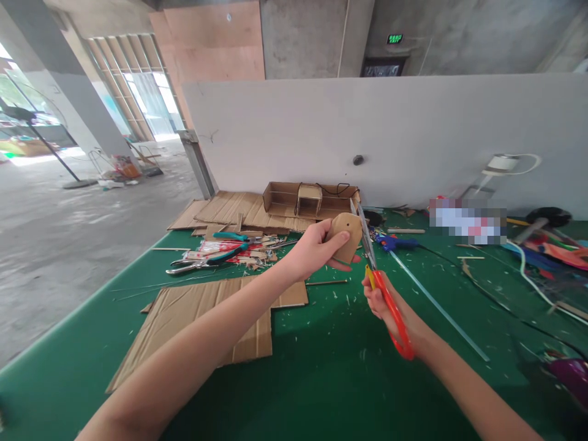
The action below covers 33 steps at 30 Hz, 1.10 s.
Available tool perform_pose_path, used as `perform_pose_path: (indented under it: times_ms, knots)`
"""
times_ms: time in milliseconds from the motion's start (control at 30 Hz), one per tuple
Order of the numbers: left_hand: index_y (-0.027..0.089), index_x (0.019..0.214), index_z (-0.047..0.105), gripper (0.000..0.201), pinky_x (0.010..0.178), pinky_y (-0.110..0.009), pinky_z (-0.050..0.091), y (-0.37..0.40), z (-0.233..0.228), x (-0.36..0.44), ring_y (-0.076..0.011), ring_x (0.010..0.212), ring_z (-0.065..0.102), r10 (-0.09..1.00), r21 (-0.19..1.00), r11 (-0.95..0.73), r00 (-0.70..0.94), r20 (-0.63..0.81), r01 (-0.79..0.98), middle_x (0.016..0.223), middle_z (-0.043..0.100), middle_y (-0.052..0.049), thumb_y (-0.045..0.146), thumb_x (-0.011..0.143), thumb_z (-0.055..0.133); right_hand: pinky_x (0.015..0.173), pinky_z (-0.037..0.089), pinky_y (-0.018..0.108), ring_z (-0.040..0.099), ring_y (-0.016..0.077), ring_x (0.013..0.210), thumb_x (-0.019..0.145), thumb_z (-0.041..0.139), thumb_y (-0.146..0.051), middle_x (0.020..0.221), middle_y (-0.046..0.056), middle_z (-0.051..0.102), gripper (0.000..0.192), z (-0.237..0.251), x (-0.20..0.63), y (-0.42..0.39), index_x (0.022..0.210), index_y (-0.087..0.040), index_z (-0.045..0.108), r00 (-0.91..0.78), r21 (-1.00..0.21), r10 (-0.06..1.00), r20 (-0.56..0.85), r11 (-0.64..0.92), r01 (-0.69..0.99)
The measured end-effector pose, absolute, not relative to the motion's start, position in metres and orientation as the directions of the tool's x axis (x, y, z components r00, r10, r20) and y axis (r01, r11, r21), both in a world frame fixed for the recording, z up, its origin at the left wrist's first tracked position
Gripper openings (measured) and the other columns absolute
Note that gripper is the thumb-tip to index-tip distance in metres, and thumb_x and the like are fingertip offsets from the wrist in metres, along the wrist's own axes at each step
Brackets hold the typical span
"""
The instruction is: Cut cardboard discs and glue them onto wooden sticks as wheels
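Between the thumb and fingers of my left hand (316, 248) is a small rounded cardboard piece (345, 236) with a dark hole near its top. My right hand (390, 306) grips red-handled scissors (394, 315), which also show a yellow part by the pivot. The scissor blades point up and away, slightly parted, along the right edge of the cardboard piece. Whether they touch it I cannot tell. Behind both hands stands a long open cardboard box (282, 199) with a smaller box-like part inside and a black cord.
Flat cardboard sheets (206, 312) lie at left on the green table (312, 380). Pliers (202, 263) rest among scraps behind them. A blue glue gun (397, 242) with its cable and a clear stick (441, 306) lie at right. A white partition (390, 135) closes the back.
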<state>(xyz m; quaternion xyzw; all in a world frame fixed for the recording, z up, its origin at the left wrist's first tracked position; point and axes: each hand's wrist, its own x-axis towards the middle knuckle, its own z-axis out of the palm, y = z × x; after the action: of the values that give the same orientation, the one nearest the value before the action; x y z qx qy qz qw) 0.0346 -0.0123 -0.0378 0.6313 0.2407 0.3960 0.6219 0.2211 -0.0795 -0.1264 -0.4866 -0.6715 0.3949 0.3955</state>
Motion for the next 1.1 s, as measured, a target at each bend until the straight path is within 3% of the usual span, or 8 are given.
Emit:
perform_pose_path:
  times_ms: [300,633,1100]
  knots:
    - [0.014,0.095,0.046,0.018,0.051,-0.026,0.058,-0.011,-0.040,0.034,-0.0186,0.074,0.067,0.809,0.977,-0.159,0.548,0.212,-0.143,0.091,0.060,-0.009,0.029,0.087,0.049,0.045,0.025,0.024,0.025,0.0094,0.051,0.085,0.031,-0.063,0.063,-0.007,0.026,0.040,-0.119,0.217,-0.081,0.079,-0.024,0.025,-0.185,-0.898,0.980,0.068,0.141,0.417]
    - [0.014,0.090,0.047,0.018,0.043,-0.021,0.053,-0.012,-0.033,0.029,-0.0175,0.069,0.067,0.808,0.985,-0.164,0.566,0.163,-0.049,0.082,0.061,-0.007,0.032,0.085,0.051,0.052,0.035,0.026,0.033,0.0112,0.058,0.087,0.031,-0.060,0.074,-0.003,0.036,0.037,-0.123,0.231,-0.080,0.098,-0.025,0.035,-0.292,-0.902,0.951,0.106,0.216,0.374]
    - [0.014,0.083,0.048,0.018,0.039,-0.018,0.045,-0.012,-0.026,0.024,-0.0114,0.056,0.062,0.802,0.970,-0.239,0.574,0.167,0.052,0.069,0.060,-0.005,0.032,0.085,0.051,0.043,0.025,0.024,0.028,0.0092,0.049,0.086,0.035,-0.060,0.062,-0.007,0.027,0.037,-0.123,0.230,-0.078,0.083,-0.024,0.032,-0.190,-0.863,0.982,0.020,0.112,0.492]
